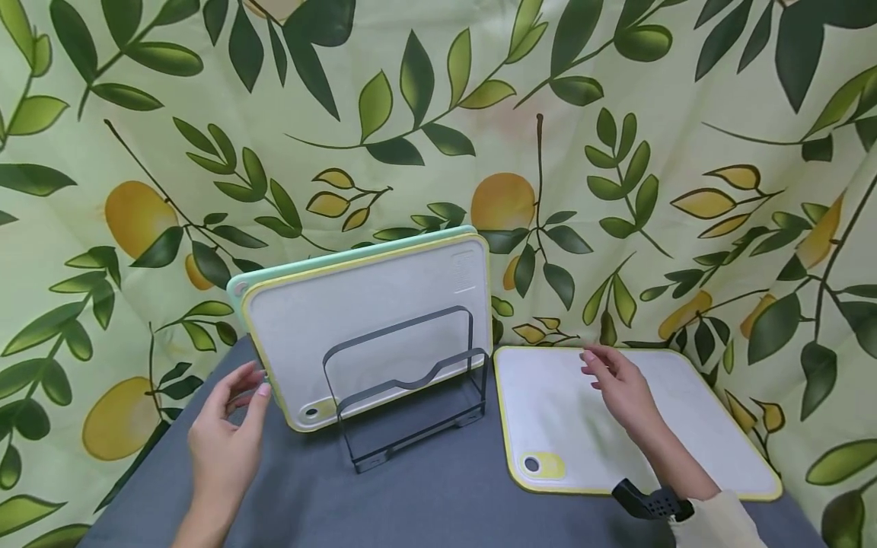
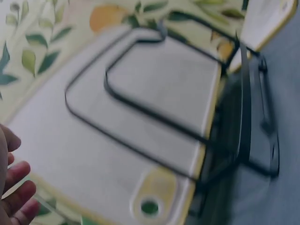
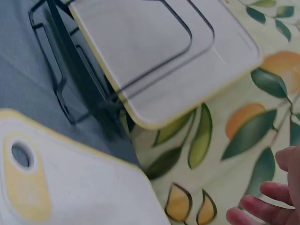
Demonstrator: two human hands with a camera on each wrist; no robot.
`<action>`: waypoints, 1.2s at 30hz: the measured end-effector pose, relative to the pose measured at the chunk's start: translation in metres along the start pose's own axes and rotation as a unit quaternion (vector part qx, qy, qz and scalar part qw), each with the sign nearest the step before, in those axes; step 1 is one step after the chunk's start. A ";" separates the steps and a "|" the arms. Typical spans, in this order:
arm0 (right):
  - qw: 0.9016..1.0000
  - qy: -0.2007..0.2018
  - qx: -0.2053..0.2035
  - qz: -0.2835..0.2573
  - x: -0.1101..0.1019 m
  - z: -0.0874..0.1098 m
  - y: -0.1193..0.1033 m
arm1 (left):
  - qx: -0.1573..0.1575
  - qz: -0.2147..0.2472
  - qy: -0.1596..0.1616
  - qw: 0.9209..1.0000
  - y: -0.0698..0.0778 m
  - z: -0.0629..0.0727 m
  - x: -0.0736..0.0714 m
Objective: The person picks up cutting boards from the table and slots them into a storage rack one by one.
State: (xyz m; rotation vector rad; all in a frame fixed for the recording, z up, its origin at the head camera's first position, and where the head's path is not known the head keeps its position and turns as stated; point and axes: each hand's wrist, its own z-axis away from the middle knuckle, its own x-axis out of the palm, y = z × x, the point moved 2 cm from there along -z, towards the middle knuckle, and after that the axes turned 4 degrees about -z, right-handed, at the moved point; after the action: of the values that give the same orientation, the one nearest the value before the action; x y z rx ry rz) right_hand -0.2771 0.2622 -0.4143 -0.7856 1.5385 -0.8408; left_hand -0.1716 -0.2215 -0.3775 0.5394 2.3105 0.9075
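A black wire rack (image 1: 411, 388) stands on the table with a yellow-edged white cutting board (image 1: 384, 320) upright in it. Behind that board shows the edge of a mint-green board (image 1: 342, 260). Just left of the racked boards is my left hand (image 1: 228, 434), fingers loosely bent and holding nothing; whether it touches the board's edge I cannot tell. A second yellow-edged white cutting board (image 1: 617, 434) lies flat to the right of the rack. My right hand (image 1: 622, 384) hovers over this flat board, fingers relaxed, with nothing in it.
A blue-grey cloth (image 1: 445, 502) covers the table. Behind it hangs a curtain (image 1: 438, 152) printed with leaves and orange fruit, close to the boards' back edges. A dark band (image 1: 651, 502) is on the right wrist.
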 end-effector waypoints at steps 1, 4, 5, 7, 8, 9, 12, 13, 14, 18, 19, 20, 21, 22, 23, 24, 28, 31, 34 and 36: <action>1.000 0.006 -0.001 0.004 -0.004 0.002 0.004 | 0.010 0.001 -0.002 1.000 0.005 0.003 0.000; 0.999 0.027 -0.003 0.019 -0.017 0.006 0.016 | 0.036 0.019 -0.015 0.999 0.020 0.011 0.003; 0.999 0.035 -0.003 0.025 -0.022 0.007 0.020 | 0.045 0.029 -0.020 0.998 0.025 0.013 0.005; 0.998 0.050 0.003 0.033 -0.031 0.010 0.029 | 0.060 0.050 -0.030 0.997 0.034 0.019 0.010; 0.998 0.059 0.007 0.036 -0.035 0.011 0.034 | 0.065 0.060 -0.034 0.995 0.039 0.021 0.013; 0.997 0.067 0.014 0.037 -0.038 0.013 0.039 | 0.071 0.070 -0.039 0.994 0.043 0.024 0.016; 0.994 0.090 0.039 0.041 -0.047 0.020 0.056 | 0.074 0.086 -0.060 0.992 0.053 0.032 0.028; 0.993 0.101 0.048 0.044 -0.049 0.022 0.061 | 0.074 0.088 -0.067 0.991 0.056 0.035 0.032; 0.991 0.109 0.057 0.047 -0.052 0.025 0.067 | 0.073 0.092 -0.074 0.990 0.058 0.037 0.037; 0.985 0.148 0.072 0.055 -0.061 0.031 0.084 | 0.077 0.116 -0.092 0.986 0.066 0.046 0.054; 0.984 0.155 0.072 0.054 -0.064 0.032 0.087 | 0.080 0.124 -0.090 0.985 0.068 0.048 0.058; 0.983 0.163 0.073 0.053 -0.066 0.032 0.090 | 0.086 0.133 -0.088 0.984 0.070 0.050 0.061; 0.981 0.171 0.073 0.051 -0.068 0.031 0.092 | 0.094 0.138 -0.085 0.982 0.072 0.052 0.064; 0.980 0.178 0.075 0.056 -0.071 0.031 0.093 | 0.102 0.143 -0.083 0.981 0.073 0.054 0.067; 0.978 0.184 0.080 0.058 -0.073 0.031 0.095 | 0.109 0.148 -0.082 0.980 0.075 0.056 0.071; 0.976 0.190 0.086 0.061 -0.075 0.031 0.097 | 0.114 0.154 -0.084 0.978 0.077 0.059 0.074; 0.967 0.215 0.111 0.074 -0.079 0.034 0.107 | 0.111 0.170 -0.116 0.972 0.086 0.070 0.092; 0.961 0.236 0.122 0.078 -0.081 0.037 0.115 | 0.082 0.177 -0.159 0.968 0.093 0.078 0.106; 0.958 0.240 0.136 0.081 -0.086 0.039 0.123 | 0.048 0.177 -0.209 0.960 0.101 0.087 0.122; 0.958 0.232 0.145 0.085 -0.088 0.041 0.128 | 0.028 0.178 -0.241 0.954 0.104 0.093 0.132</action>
State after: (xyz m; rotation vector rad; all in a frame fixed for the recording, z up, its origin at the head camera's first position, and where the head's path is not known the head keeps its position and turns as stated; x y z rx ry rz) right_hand -0.2294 0.4002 -0.4821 -0.2423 1.8042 -1.1447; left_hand -0.1935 -0.0327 -0.4080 1.0966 1.8271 0.7628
